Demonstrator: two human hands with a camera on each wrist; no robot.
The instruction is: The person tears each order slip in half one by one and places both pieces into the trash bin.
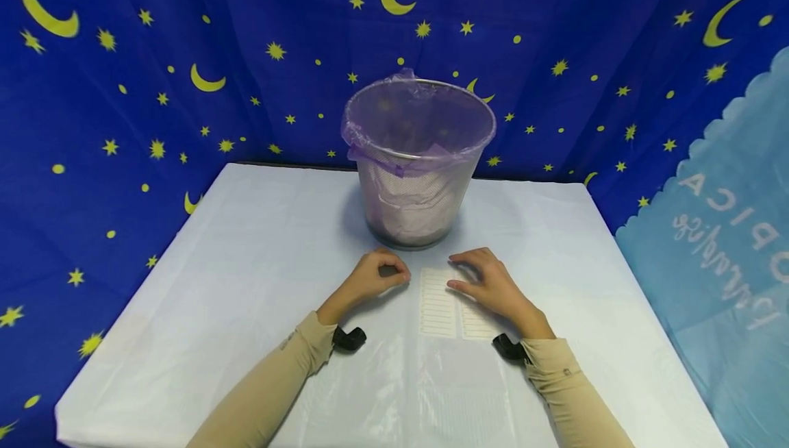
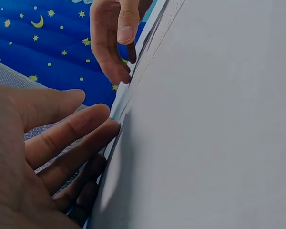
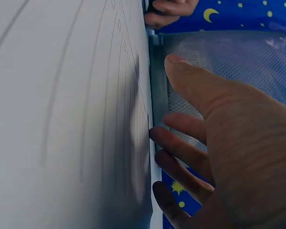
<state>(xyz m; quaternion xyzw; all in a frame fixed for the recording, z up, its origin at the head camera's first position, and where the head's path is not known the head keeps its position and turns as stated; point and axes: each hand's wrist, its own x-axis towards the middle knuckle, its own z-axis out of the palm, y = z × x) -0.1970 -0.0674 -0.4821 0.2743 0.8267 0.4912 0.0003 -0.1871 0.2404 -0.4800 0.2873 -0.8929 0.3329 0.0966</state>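
Observation:
A pale lined sheet of paper (image 1: 438,307), printed in two columns, lies flat on the white table before the basket. To its left is my left hand (image 1: 373,275), the thumb and fingers loosely bent towards each other. The left wrist view shows a gap between thumb and fingers (image 2: 81,126), and nothing is held there. My right hand (image 1: 491,285) hovers at the upper right of the sheet and covers part of it in the head view. Its fingers (image 3: 178,145) are spread and relaxed, with nothing between them and the thumb.
A metal mesh wastebasket (image 1: 409,205) stands upright behind both hands, lined with a thin purple plastic bag (image 1: 394,160) folded over its rim. White plastic sheeting (image 1: 271,229) covers the table. A blue moon-and-star curtain (image 1: 296,16) hangs behind it, and a light blue cloth (image 1: 727,242) hangs at the right.

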